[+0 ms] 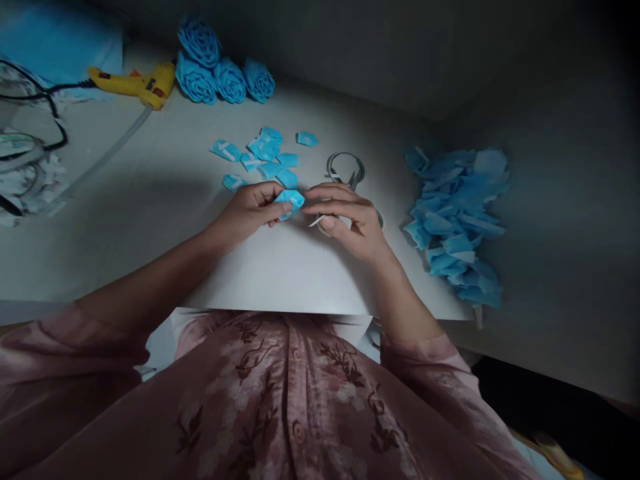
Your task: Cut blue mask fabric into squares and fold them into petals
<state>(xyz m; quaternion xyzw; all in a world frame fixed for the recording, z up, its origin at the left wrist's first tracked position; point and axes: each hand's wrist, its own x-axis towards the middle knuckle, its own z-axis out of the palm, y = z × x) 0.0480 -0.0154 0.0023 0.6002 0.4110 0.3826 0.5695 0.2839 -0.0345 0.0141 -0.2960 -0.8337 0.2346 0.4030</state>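
My left hand (pixel 255 208) pinches a small folded blue paper piece (pixel 291 200) between thumb and fingers, a white strip showing on its face. Close by on the right, my right hand (pixel 353 217) holds a thin white strip (pixel 317 221) at the thumb, its other fingers stretched toward the blue piece. Several similar folded blue pieces (pixel 270 145) lie just beyond the left hand, some with white strips on them. Behind the right hand is a dark ring-shaped thing (pixel 345 157), partly hidden by the fingers, so its kind is unclear.
Blue paper roses (pixel 231 80) stand at the back beside a yellow glue gun (pixel 155 85) with a clear glue stick. A heap of blue paper pieces (pixel 457 220) lies at the table's right. Blue sheets (pixel 65 43), a black cable (pixel 55 107) and clutter occupy the left.
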